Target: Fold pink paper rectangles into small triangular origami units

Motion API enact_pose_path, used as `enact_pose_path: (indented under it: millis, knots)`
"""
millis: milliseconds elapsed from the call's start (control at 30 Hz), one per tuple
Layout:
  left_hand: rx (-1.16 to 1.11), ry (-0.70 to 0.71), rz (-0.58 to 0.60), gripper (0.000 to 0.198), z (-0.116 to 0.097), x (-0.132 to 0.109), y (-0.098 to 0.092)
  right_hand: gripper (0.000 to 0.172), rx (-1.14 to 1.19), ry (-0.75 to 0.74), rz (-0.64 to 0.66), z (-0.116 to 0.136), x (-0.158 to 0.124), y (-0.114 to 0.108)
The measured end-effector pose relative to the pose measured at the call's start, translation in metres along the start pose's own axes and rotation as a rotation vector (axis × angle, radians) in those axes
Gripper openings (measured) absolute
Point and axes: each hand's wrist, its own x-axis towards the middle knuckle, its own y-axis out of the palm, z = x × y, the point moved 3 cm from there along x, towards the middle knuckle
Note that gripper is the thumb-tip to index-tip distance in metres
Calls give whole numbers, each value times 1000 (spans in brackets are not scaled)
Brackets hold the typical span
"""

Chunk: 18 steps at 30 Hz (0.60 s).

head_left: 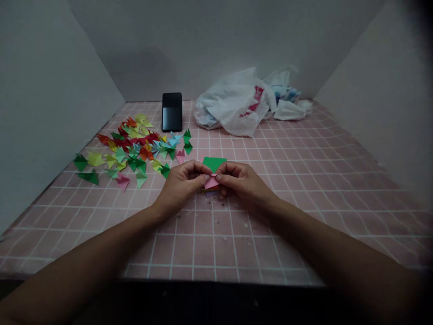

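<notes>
A small pink folded paper (211, 182) is pinched between my two hands, near the middle of the table. My left hand (187, 179) grips its left side with thumb and forefinger. At its right side, my right hand (244, 181) holds on with thumb and bent fingers. Just behind and beneath lies a stack of coloured paper squares (214, 163), green on top, with orange and other colours showing at its near edge. My fingers hide part of the pink paper and of the stack.
Many folded paper cranes (135, 146) in red, yellow, green, blue and pink lie spread at the left. Behind them a black phone (172, 112) stands near the wall. Crumpled white plastic bags (233, 101) sit at the back. Small scraps dot the checked pink tablecloth (203, 248).
</notes>
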Motion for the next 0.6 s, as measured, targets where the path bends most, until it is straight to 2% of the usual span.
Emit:
enact_pose_path:
  millis: [433,600]
  knots:
    - [77,43,-14,7,-9,-2,1,25,40,-22,2,-1,-2,1]
    - [62,41,-11,12,-6,-1,0,22,34,-25,27,-3,-1,0]
